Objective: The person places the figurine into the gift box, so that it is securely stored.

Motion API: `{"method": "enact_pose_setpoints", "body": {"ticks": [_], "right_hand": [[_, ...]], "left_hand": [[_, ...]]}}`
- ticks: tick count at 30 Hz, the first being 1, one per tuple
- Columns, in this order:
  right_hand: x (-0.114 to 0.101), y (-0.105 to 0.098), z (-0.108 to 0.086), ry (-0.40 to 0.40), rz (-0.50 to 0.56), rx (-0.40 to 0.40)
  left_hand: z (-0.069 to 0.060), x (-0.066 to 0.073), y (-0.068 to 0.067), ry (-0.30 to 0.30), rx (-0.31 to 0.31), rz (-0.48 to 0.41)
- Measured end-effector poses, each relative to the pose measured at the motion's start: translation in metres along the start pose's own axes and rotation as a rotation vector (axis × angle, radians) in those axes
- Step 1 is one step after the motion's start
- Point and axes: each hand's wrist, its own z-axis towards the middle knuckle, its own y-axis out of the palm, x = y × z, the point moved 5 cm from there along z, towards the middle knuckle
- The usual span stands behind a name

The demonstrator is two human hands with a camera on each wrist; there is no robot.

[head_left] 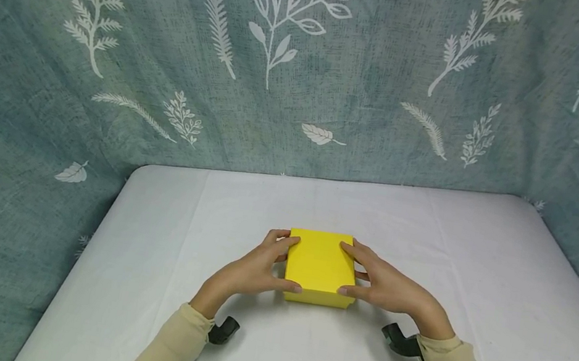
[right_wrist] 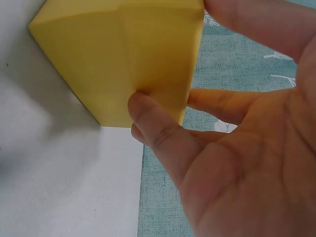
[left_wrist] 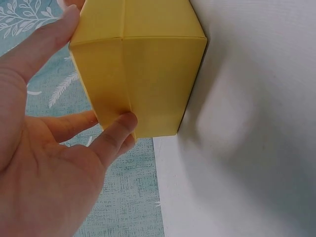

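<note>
A yellow lidded box (head_left: 319, 262) sits on the white-covered table, its flat top facing up. From its left side my left hand (head_left: 257, 268) grips it, the thumb along the front edge and a finger over the top's left edge. On the opposite side my right hand (head_left: 393, 284) holds it in much the same way, thumb at the front right corner. In the left wrist view, a fingertip touches the box's side (left_wrist: 160, 84) by a seam between lid and base. The right wrist view likewise has a finger against the box's side (right_wrist: 98, 69). Whatever the box contains is hidden.
White cloth covers the table (head_left: 146, 234), which has rounded far corners. A green-blue curtain (head_left: 365, 123) with white leaf prints hangs behind and at both sides. Dark wrist-camera mounts (head_left: 224, 330) stick out from under both sleeves near the table surface.
</note>
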Motion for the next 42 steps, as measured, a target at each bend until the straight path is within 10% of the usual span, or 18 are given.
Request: {"method": "enact_pose_setpoints", "body": {"ticks": [42], "right_hand": [[0.0056, 0.0041, 0.0026, 0.092, -0.097, 0.015]], "left_hand": [[-0.0006, -0.0008, 0.0045, -0.028, 0.013, 0.024]]}}
